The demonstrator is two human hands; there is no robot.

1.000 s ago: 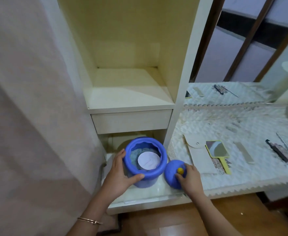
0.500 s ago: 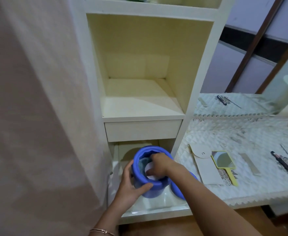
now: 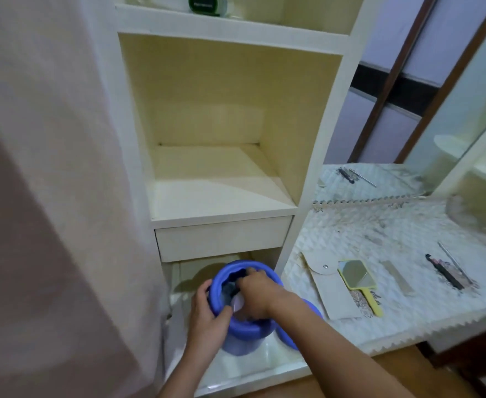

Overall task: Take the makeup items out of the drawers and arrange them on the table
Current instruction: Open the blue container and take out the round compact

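A blue round container [image 3: 243, 336] stands in the open lower drawer [image 3: 253, 376] of the cream cabinet. My left hand [image 3: 207, 314] grips its left wall and rim. Reaching into its mouth from above is my right hand [image 3: 257, 294], fingers curled down inside with the tips hidden. Inside I see a white round piece [image 3: 238, 304] and a dark item [image 3: 229, 288] beside the fingers. The blue lid [image 3: 292, 338] lies in the drawer to the right, mostly under my right forearm.
The upper drawer [image 3: 221, 238] is closed under a bare shelf [image 3: 216, 193]. On the quilted table cover [image 3: 394, 320] to the right lie a beige pouch [image 3: 332, 291], a yellow hand mirror [image 3: 356, 278], a nail file [image 3: 398, 278] and dark tools [image 3: 445, 275]. A pink curtain [image 3: 49, 196] hangs at left.
My right hand let go of the blue lid beside the container and went into the container's mouth. The left hand kept its grip, and the view tilted upward.
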